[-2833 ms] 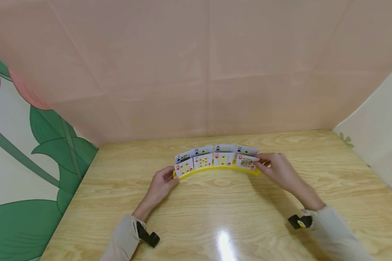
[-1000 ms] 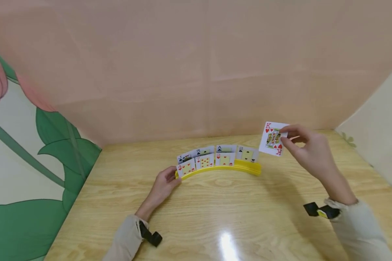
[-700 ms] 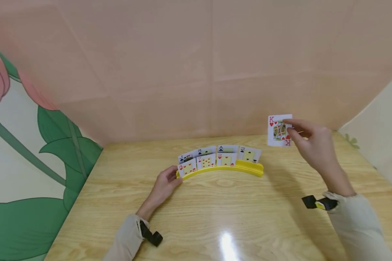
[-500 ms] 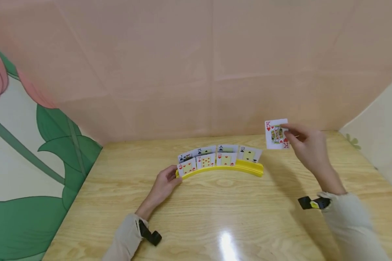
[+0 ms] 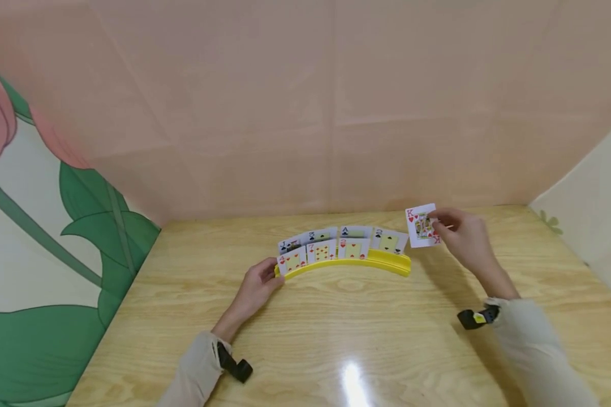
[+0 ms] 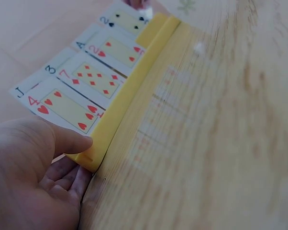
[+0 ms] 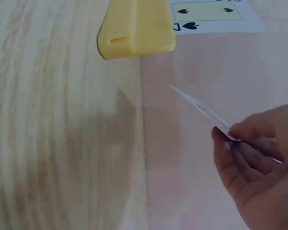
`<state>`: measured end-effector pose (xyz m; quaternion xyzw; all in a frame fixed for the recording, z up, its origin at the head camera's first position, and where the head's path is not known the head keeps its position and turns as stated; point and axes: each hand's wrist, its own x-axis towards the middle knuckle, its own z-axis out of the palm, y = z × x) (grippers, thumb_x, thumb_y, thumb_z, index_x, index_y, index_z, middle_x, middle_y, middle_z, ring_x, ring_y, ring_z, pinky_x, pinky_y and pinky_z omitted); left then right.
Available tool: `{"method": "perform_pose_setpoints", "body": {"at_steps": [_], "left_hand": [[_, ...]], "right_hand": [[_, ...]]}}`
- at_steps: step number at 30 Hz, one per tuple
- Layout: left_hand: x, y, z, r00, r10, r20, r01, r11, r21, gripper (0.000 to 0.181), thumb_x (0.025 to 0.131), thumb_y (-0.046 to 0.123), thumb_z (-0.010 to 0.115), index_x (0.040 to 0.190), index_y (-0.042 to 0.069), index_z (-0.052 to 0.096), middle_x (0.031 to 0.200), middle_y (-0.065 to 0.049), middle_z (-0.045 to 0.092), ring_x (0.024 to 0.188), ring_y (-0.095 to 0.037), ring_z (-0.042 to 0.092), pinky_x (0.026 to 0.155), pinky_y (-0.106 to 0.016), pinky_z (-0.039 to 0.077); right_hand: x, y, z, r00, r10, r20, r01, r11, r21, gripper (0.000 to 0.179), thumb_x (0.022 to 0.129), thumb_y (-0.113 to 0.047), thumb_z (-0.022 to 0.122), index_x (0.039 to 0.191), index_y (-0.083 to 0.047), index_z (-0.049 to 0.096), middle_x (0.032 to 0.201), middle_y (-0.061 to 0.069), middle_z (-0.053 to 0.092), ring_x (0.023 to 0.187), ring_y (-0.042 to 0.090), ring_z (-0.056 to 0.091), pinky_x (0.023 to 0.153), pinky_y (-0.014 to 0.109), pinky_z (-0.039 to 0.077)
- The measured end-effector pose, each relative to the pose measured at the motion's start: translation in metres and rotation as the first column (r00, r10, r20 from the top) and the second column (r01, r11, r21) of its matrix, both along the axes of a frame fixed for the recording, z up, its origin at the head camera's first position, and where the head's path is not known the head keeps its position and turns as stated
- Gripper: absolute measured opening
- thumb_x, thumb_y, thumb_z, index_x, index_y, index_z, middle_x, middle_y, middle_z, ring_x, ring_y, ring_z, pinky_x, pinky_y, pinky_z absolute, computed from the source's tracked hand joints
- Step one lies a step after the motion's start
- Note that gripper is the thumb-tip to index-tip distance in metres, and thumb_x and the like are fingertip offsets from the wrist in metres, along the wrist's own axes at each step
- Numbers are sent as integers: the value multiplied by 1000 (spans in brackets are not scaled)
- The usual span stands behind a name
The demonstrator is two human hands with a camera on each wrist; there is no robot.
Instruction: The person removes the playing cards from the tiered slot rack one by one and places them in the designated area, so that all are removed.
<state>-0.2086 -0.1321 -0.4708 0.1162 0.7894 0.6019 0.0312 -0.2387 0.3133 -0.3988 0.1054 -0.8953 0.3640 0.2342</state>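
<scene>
A curved yellow card holder stands on the table with two rows of playing cards upright in it. My left hand grips its left end, thumb in front and fingers behind, as the left wrist view shows. The front row holds a four of hearts, a seven of diamonds and a two of hearts. Behind them are a jack, a three, an ace and a two of spades. To the right of the holder, my right hand pinches a king of hearts in the air, apart from the holder.
The wooden table carries the holder near its back edge, before a pink cloth backdrop. A painted panel rises at the left and a pale wall at the right. Each wrist wears a black strap.
The right hand has lifted the king of hearts from the holder's front right slot, raised it up and right, then brought it lower and left. The left hand keeps its grip on the holder.
</scene>
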Motion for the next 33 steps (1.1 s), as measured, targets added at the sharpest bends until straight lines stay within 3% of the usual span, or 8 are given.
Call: {"method": "perform_pose_setpoints", "body": {"at_steps": [4,7,9,17,20,23,27,33], "left_hand": [[0,0,0,1000,2,5,-2,1000,3,33,93,-3,64,126,4,64,125,-11,64,118,-22,59,102,-37,49],[0,0,-1,1000,1,0,-1,1000,3,33,93,-3,64,125,4,64,125,-11,64,117,-22,60,101,-37,50],[0,0,-1,1000,1,-6,-1,1000,2,32,93,-3,64,125,3,64,124,-11,64,116,-22,60,100,-37,51],[0,0,-3,1000,3,-16,-3,1000,9,32,92,-6,64,124,1,64,123,-14,65,116,-25,60,101,-38,51],[1,0,-4,1000,8,-23,-7,1000,25,33,92,-7,64,124,0,64,122,-14,65,115,-25,61,99,-40,51],[2,2,-3,1000,16,-26,-15,1000,20,33,92,-8,64,123,0,64,122,-14,65,113,-26,61,97,-41,52],[4,4,1,999,34,-20,-34,999,5,32,91,-9,63,122,-2,64,120,-15,65,113,-27,61,97,-42,52],[16,8,24,999,30,-21,-30,999,18,31,91,-11,61,122,-4,63,120,-18,65,113,-29,61,98,-41,52]], "right_hand": [[-2,1,-4,994,43,103,-46,999,28,34,87,6,68,120,7,64,105,31,68,86,36,69,62,13,52],[-3,2,-7,985,67,158,-76,996,51,39,88,6,68,126,8,61,112,35,64,90,48,67,63,25,58],[-4,3,-10,981,78,177,-90,994,58,39,89,5,68,127,8,61,113,36,63,91,48,67,63,28,59],[-10,3,-24,980,94,174,-102,994,36,21,90,6,66,111,8,70,107,30,69,91,43,68,64,10,50],[-11,3,-27,979,78,187,-91,994,60,20,90,5,66,109,8,71,105,29,70,89,40,68,63,14,52],[-10,3,-29,971,86,224,-114,987,114,24,91,1,68,114,9,68,107,30,68,91,41,68,70,31,59],[-10,1,-30,946,108,305,-167,970,176,35,91,-2,68,123,9,63,114,33,65,96,44,66,81,55,56],[-11,0,-34,935,103,338,-188,955,230,36,89,-3,70,123,7,65,109,31,67,91,39,67,75,49,57]]}}
